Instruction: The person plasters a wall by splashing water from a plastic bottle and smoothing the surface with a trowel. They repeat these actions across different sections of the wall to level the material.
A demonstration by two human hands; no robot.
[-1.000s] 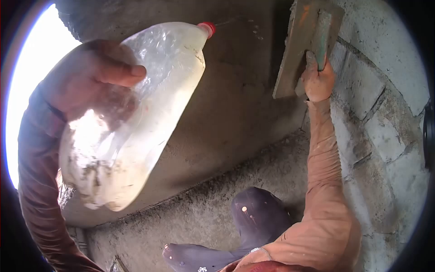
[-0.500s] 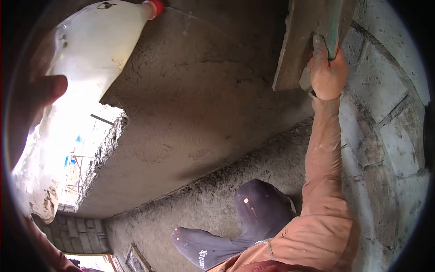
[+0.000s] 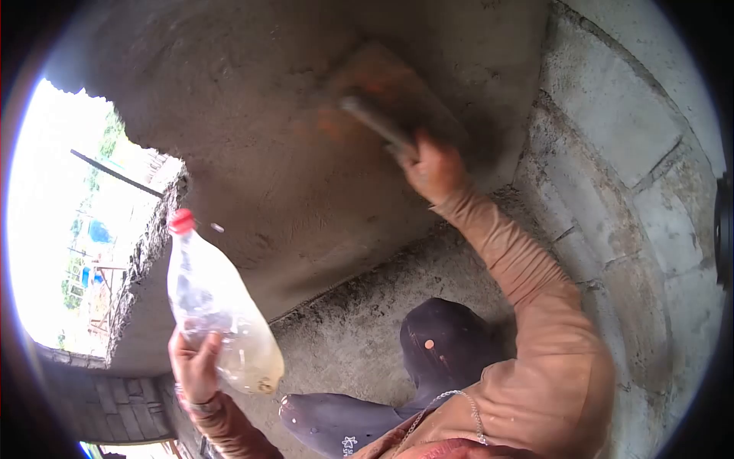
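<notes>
The rendered wall (image 3: 290, 168) fills the upper centre of your view, grey and damp-looking. The bare block wall (image 3: 634, 145) meets it at the right, and a bright opening (image 3: 69, 229) cuts its left edge. Below, your dark boot (image 3: 447, 348) stands on the rough floor (image 3: 359, 336).

The float (image 3: 382, 92) lies face-flat against the render, high and right of centre. That is presumably so its whole blade bears on the surface. Your right hand (image 3: 432, 164) is closed around the handle (image 3: 375, 122), with the fingers wrapped under it and the arm stretched up. The blade sits just beyond your knuckles.

The bottle (image 3: 218, 314) is held low at the left, well apart from the float. It stands nearly upright with the red cap (image 3: 181, 221) on top, likely so the cloudy liquid pools at its base. Your left hand (image 3: 195, 367) clasps its lower part, fingers curled around the near side. The neck and cap rise clear above them.
</notes>
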